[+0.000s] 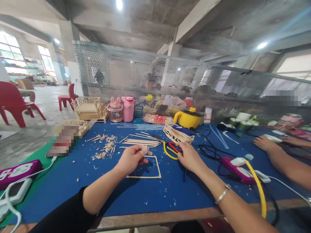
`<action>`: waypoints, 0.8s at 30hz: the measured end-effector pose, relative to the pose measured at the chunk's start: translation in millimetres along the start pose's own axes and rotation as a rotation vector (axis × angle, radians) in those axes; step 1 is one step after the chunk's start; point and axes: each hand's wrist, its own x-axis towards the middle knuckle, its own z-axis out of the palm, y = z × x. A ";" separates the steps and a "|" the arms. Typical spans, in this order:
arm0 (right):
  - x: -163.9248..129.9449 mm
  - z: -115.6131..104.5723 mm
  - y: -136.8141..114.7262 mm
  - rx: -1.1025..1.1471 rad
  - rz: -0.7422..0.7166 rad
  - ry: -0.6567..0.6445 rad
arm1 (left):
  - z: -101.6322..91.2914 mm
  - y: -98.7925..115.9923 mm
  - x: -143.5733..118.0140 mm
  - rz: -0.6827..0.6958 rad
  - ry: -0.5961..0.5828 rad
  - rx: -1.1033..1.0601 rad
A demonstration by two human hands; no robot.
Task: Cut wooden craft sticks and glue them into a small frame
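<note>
Blue table (150, 194), workshop. My left hand (132, 158) fingers pinched on stick frame (145, 168); right hand (190, 157) fingers closing round cutters (171, 149). Trimming step, I judge; next needs firm grip on cutters.

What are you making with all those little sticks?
A person sits at a blue table. Their left hand presses on a square frame of thin wooden sticks lying flat. Their right hand reaches onto red and yellow handled pliers. Loose sticks and wood scraps lie behind. Another person's arms rest at the right.
</note>
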 end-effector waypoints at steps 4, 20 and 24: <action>34.2 5.1 -7.3 0.016 0.008 -0.215 | -0.7 1.5 -0.3 -0.035 -0.004 -0.044; 1.8 -14.0 -17.3 0.627 -0.237 -0.205 | -0.7 6.3 -7.7 -0.098 -0.127 -0.082; -14.9 -31.6 -35.5 0.687 -0.346 -0.189 | -0.3 6.6 -8.8 -0.167 -0.123 -0.153</action>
